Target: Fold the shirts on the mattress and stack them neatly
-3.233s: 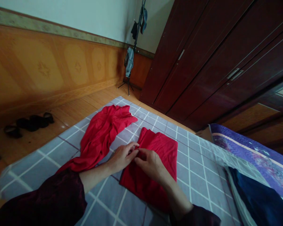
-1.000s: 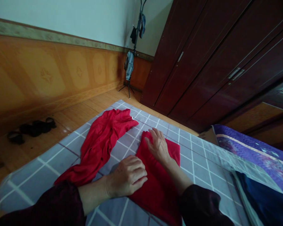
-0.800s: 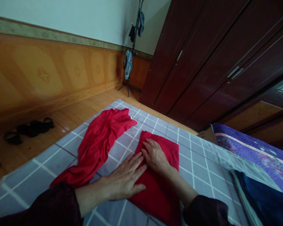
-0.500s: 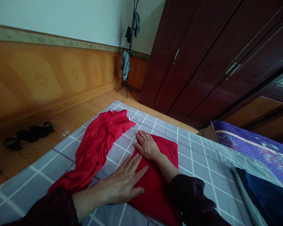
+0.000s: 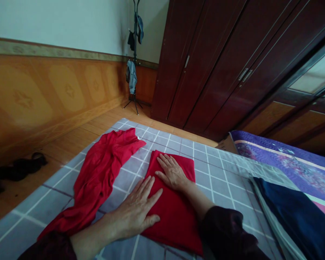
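A folded red cloth [image 5: 176, 216] lies flat on the grey checked bed [image 5: 219, 180]. My left hand [image 5: 138, 207] rests at its left edge, fingers spread and pointing away from me. On the upper part of the same cloth lies my right hand [image 5: 173, 172], palm down with the thumb apart. Neither hand grips anything. To the left, a second red garment [image 5: 103, 173] is spread out crumpled and long, partly behind my left forearm.
Dark blue folded cloth [image 5: 295, 209] lies on the bed at the right, near a purple floral cover [image 5: 281, 155]. A coat stand [image 5: 135, 54] and dark red wardrobe [image 5: 206, 65] stand beyond. Black shoes [image 5: 21, 168] are on the floor at left.
The view has turned, so the scene sits further left. My right hand has moved inward from the folded cloth's left edge onto its upper part. My left hand stays at the edge.
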The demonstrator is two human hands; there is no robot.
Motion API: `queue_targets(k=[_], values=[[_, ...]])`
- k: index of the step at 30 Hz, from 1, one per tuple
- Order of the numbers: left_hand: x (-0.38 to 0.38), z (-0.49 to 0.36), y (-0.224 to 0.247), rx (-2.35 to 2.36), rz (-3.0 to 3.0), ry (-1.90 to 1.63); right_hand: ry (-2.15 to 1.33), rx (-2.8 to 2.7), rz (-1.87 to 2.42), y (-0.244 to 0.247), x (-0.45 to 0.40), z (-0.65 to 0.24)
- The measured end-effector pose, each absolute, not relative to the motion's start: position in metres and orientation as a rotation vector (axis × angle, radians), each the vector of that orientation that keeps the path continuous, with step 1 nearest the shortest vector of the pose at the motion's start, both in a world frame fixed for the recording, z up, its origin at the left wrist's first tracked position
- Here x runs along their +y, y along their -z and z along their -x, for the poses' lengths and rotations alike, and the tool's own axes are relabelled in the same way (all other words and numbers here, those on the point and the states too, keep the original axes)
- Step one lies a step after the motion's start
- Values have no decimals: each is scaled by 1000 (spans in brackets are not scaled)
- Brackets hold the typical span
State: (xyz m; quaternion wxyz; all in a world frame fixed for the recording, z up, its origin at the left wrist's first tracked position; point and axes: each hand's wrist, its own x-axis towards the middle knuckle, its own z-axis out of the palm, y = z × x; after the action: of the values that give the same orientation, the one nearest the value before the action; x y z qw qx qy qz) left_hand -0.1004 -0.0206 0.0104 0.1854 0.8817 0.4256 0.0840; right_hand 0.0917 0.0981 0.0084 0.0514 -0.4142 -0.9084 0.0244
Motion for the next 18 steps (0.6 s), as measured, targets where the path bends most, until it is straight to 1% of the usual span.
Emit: queue_targets(k=[3, 5, 8, 10, 12, 14, 18], values=[[-21, 99, -9, 1204, -2509, -255, -21, -2690, 1409, -15, 123, -90], [-21, 99, -7, 1214, -2514, -256, 22, -2634, 1457, -22, 121, -89], [-21, 100, -2, 1207, -2522, -256, 71, -2616, 1368, -26, 91, -93], [-21, 101, 1, 1198, -2528, -250, 51, -2650, 1275, -23, 73, -103], [-22, 102, 1, 1197, -2535, -260, 0, -2685, 1278, -18, 71, -121], [-22, 102, 0, 1196, -2546, -282, -24, -2644, 1440, -14, 85, -141], [-22, 101, -6, 1218, -2541, -257, 34, -2374, 1838, -16, 118, -171]])
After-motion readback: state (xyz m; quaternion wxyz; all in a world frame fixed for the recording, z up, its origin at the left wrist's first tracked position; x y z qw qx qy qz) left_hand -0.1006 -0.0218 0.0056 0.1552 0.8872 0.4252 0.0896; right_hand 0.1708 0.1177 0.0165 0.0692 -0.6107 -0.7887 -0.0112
